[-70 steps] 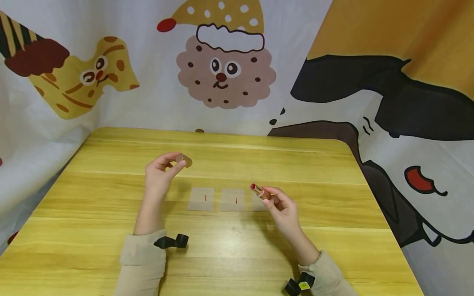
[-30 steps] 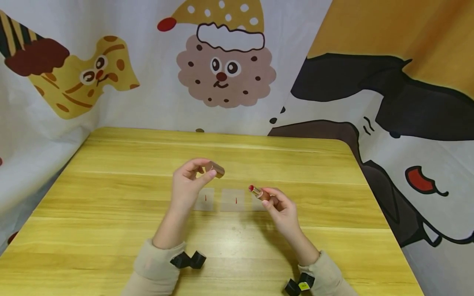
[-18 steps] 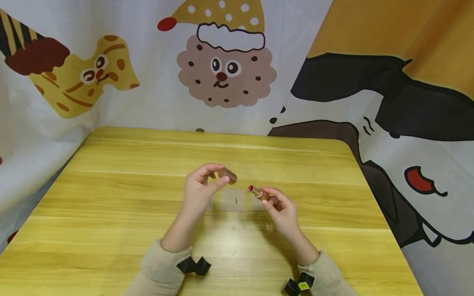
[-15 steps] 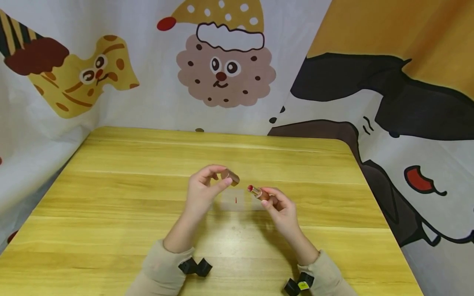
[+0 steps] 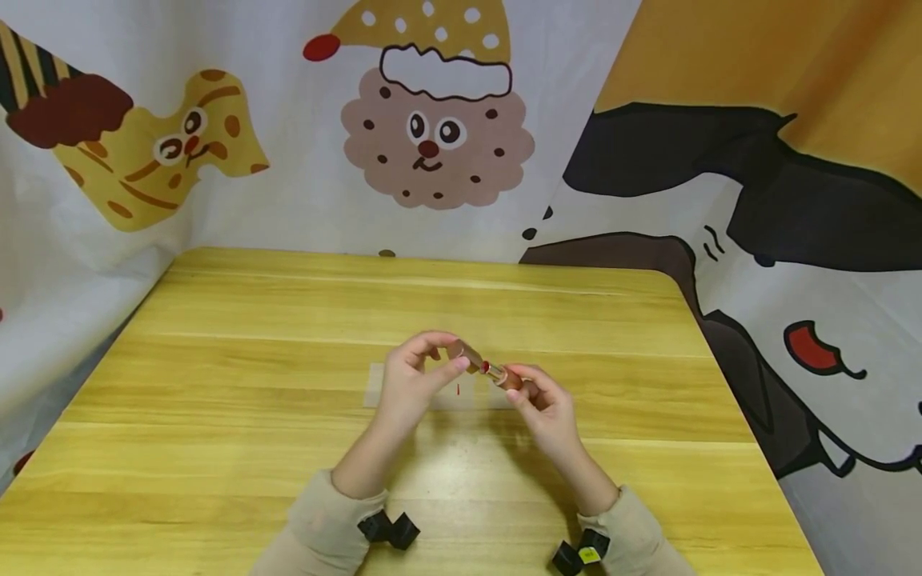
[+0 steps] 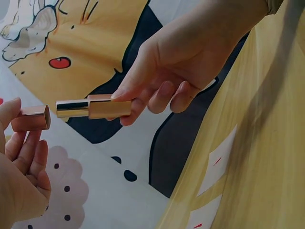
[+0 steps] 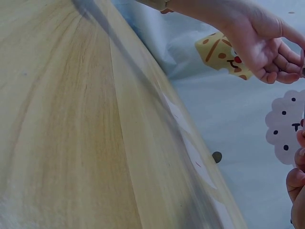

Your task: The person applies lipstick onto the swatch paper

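In the head view my left hand (image 5: 410,382) pinches a rose-gold lipstick cap (image 5: 467,354) between thumb and fingers. My right hand (image 5: 553,410) grips a lipstick (image 5: 510,379) by its brown base, red tip pointing toward the cap. The left wrist view shows a narrow gap between the cap (image 6: 31,119) and the gold tube of the lipstick (image 6: 72,109), roughly in line. Both are held above three pale paper squares (image 5: 450,400), two of them bearing a short red stroke. In the right wrist view, cap and lipstick are mostly cut off at the edge.
The paper squares lie in a row on a wooden table (image 5: 252,448), partly hidden behind the hands. A curtain (image 5: 274,40) printed with cartoon figures hangs behind the table's far edge. Each sleeve carries a black wrist camera (image 5: 389,530).
My left hand has moved right and slightly nearer with the cap, across the left paper square, until the cap is almost at the lipstick tip. The right hand has stayed nearly still.
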`<state>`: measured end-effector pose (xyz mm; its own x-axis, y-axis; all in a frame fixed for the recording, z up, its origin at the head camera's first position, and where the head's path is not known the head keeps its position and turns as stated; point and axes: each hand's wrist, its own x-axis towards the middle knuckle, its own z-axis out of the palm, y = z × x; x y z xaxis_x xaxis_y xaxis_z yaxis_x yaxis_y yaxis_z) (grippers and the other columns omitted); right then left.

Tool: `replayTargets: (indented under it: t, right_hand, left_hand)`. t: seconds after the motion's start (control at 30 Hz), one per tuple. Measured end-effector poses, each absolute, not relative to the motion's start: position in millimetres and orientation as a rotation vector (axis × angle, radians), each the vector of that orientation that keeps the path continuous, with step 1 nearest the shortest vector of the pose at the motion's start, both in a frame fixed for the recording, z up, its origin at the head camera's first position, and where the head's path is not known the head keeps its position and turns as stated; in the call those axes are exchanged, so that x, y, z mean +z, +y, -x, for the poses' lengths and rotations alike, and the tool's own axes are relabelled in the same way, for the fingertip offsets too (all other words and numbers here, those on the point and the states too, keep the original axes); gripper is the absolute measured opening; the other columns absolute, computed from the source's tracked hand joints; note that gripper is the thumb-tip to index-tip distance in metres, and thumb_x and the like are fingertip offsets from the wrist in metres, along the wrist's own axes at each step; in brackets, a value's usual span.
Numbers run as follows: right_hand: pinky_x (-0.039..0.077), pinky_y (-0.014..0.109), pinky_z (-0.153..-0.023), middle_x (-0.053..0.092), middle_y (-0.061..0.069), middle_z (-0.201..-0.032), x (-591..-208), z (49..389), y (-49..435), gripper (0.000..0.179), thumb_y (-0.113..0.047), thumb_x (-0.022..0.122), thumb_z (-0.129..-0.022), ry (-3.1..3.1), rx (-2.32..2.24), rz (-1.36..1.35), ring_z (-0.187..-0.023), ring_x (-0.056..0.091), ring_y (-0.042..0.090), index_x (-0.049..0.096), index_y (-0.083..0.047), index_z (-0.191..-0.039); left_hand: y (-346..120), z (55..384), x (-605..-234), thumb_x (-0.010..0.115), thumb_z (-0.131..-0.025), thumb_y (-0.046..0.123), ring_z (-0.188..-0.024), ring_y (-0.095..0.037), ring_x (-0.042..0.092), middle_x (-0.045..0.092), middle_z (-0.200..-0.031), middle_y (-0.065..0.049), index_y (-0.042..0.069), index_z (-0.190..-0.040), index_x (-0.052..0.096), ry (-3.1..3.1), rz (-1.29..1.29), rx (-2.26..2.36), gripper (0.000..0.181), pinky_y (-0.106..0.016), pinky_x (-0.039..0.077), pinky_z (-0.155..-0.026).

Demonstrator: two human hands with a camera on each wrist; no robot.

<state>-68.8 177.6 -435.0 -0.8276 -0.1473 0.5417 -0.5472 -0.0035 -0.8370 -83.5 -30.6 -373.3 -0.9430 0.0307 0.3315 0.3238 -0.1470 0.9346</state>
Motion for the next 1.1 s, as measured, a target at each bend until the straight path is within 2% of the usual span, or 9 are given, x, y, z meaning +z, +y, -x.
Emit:
replayTargets:
  t: [0.33, 0.6, 0.87, 1.1]
  right_hand:
    - [0.038, 0.02, -0.048, 0.065, -0.004, -0.1, -437.4, 68.7, 178.7, 0.028, 0.017, 0.06, -0.085, -2.023, 1.889, -0.683, -0.061, 0.047, 0.007, 0.057, 0.015, -0.113]
    - [0.037, 0.024, -0.046, 0.065, -0.003, -0.1, -439.6, 69.2, 179.3, 0.027, 0.011, 0.062, -0.087, -2.012, 1.889, -0.71, -0.061, 0.047, 0.005, 0.058, 0.013, -0.114]
    - [0.039, 0.021, -0.049, 0.065, -0.002, -0.1, -435.5, 68.3, 178.0, 0.031, 0.024, 0.058, -0.082, -2.034, 1.892, -0.694, -0.062, 0.048, 0.005, 0.056, 0.017, -0.112]
    - [0.041, 0.019, -0.051, 0.064, 0.007, -0.088, -413.3, 61.0, 171.3, 0.028, 0.025, 0.058, -0.081, -2.048, 1.873, -0.683, -0.063, 0.049, 0.006, 0.056, 0.018, -0.108]
  left_hand:
    - [-22.4, 81.0, -377.0, 0.077, -0.076, -0.003, -0.086, -0.017, 0.053, 0.069, -0.09, 0.001, -0.004, -0.096, 0.068, -1.938, 0.387, -2.194, 0.022, -0.035, 0.038, -0.079]
    - [-20.4, 74.8, -364.5, 0.072, -0.077, -0.012, -0.085, -0.013, 0.053, 0.066, -0.088, 0.007, -0.013, -0.096, 0.065, -1.925, 0.351, -2.244, 0.021, -0.037, 0.037, -0.08]
    - [-16.4, 78.9, -381.6, 0.077, -0.077, -0.003, -0.086, -0.02, 0.052, 0.069, -0.093, -0.009, -0.005, -0.097, 0.068, -1.933, 0.35, -2.232, 0.023, -0.037, 0.037, -0.08]
    - [-14.4, 77.9, -385.0, 0.08, -0.077, 0.006, -0.087, -0.018, 0.051, 0.069, -0.093, -0.007, 0.002, -0.096, 0.07, -1.979, 0.358, -2.19, 0.022, -0.045, 0.037, -0.081]
